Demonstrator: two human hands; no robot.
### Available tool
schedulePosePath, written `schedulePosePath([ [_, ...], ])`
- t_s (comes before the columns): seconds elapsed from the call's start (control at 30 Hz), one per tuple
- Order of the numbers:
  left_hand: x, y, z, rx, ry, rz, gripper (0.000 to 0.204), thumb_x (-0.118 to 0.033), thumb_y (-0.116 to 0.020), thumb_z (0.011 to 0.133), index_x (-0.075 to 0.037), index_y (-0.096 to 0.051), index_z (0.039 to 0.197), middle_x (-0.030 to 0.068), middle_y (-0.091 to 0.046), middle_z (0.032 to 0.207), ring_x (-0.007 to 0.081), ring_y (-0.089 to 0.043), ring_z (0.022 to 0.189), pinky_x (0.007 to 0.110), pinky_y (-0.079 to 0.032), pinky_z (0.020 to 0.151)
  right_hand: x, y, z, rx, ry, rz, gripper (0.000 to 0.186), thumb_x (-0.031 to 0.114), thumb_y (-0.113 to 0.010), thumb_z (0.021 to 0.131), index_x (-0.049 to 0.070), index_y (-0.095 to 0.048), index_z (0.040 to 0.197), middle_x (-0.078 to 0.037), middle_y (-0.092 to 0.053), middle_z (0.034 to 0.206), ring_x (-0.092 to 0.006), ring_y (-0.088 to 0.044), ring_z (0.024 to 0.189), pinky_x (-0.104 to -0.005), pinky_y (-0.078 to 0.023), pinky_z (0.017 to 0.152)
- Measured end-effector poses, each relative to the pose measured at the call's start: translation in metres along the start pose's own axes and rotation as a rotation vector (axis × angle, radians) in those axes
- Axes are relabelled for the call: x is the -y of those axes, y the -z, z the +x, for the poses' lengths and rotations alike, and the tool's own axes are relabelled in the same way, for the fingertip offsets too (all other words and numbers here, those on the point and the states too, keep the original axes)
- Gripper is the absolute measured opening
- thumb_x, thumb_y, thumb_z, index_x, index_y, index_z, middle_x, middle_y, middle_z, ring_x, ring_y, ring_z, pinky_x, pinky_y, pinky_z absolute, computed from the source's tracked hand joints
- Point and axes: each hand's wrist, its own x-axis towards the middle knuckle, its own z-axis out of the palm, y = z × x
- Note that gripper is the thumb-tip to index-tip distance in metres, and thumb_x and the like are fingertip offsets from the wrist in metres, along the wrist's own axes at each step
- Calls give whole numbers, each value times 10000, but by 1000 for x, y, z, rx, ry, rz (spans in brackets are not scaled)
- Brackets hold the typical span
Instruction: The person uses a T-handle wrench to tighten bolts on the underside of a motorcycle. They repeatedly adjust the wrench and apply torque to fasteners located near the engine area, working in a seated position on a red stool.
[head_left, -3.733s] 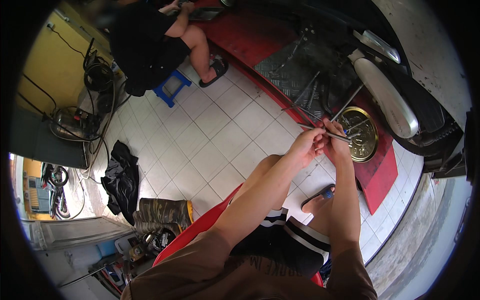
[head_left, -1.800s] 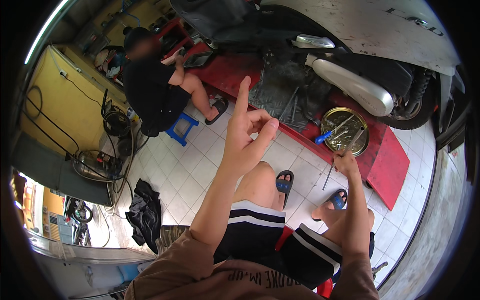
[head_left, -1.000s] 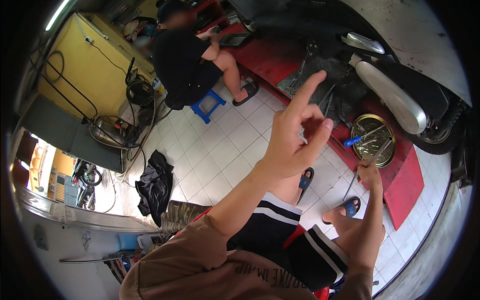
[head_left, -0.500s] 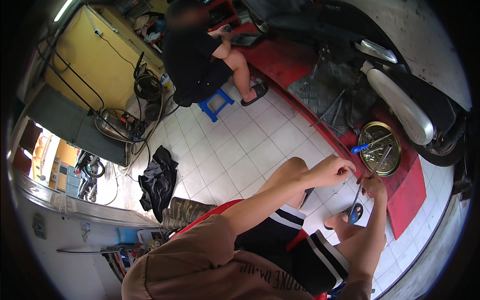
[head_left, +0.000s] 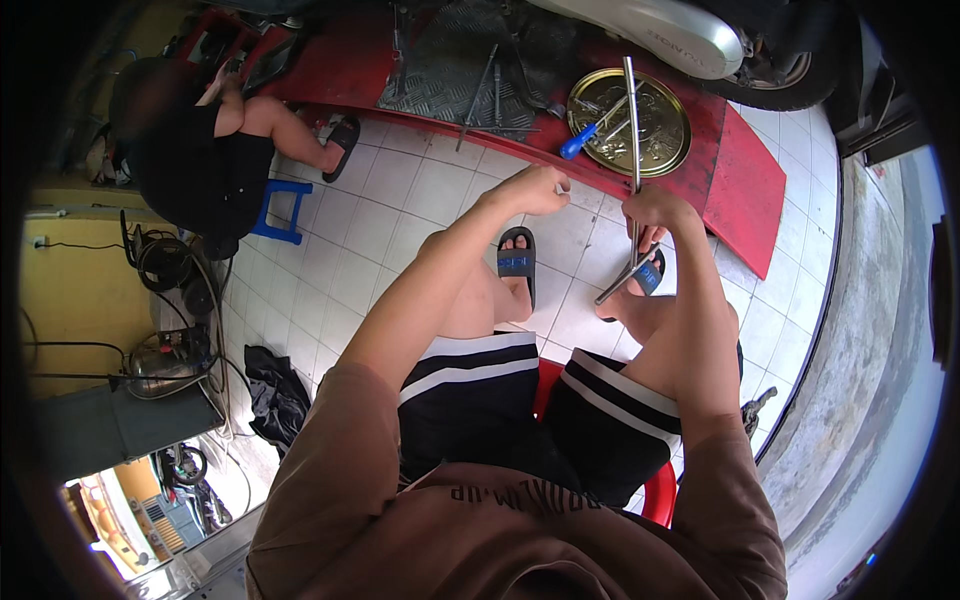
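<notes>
Left hand (head_left: 543,191): index finger, outstretched a second ago, now curled; whether anything sits inside cannot be told. Pointing seems over; handling appears one-handed.
Screwdriver (head_left: 577,142): blue-handled, across the dish's (head_left: 668,130) near rim.
Rod (head_left: 631,110): silver, straight, overlapping the dish in view; slanting crosspiece (head_left: 622,279) below, joint unclear.
Right hand (head_left: 658,208): fingers wrapped around the rod.

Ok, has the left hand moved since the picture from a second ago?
Yes: in view, the left hand has drawn back from overlapping the red platform to lying over the floor tiles beside its near edge.
</notes>
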Motion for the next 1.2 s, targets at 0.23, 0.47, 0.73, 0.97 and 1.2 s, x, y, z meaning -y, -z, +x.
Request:
schedulePosePath([
  [0.23,12,23,94,-277,35,80,270,-110,-588,816,-27,-683,1054,167,-693,1009,318,-666,939,397,-524,838,-1,-3,5,-109,108,-42,462,375,-492,899,-20,-667,734,-155,-680,656,-219,-682,566,-320,-542,552],
  [0.47,36,27,177,-476,-147,485,222,-98,-652,769,-98,-701,986,77,-662,1037,266,-588,1051,411,-490,895,-2,3,6,-48,114,-38,465,384,-486,889,-22,-647,731,-149,-679,668,-245,-690,595,-357,-547,586],
  [0.73,29,22,200,-553,-136,619,309,-101,-647,797,-61,-632,1103,118,-680,968,275,-590,1026,407,-483,880,-7,9,1,-127,84,-62,323,247,-497,872,-2,-670,983,-126,-710,878,-225,-703,657,-348,-569,708],
  [0.97,15,29,174,-564,-143,132,204,-75,-641,776,-15,-656,970,172,-662,959,284,-647,892,396,-524,780,-5,9,-1,-101,90,-84,383,309,-486,904,-7,-670,1019,-126,-710,876,-211,-703,647,-353,-563,740],
  [1.2,2,63,101,-381,-136,-1198,114,-118,-542,975,-63,-617,1041,38,-657,951,146,-647,940,227,-485,710,3,-6,4,-218,209,-133,476,455,-499,932,21,-690,975,-98,-701,758,-208,-687,601,-373,-548,751],
])
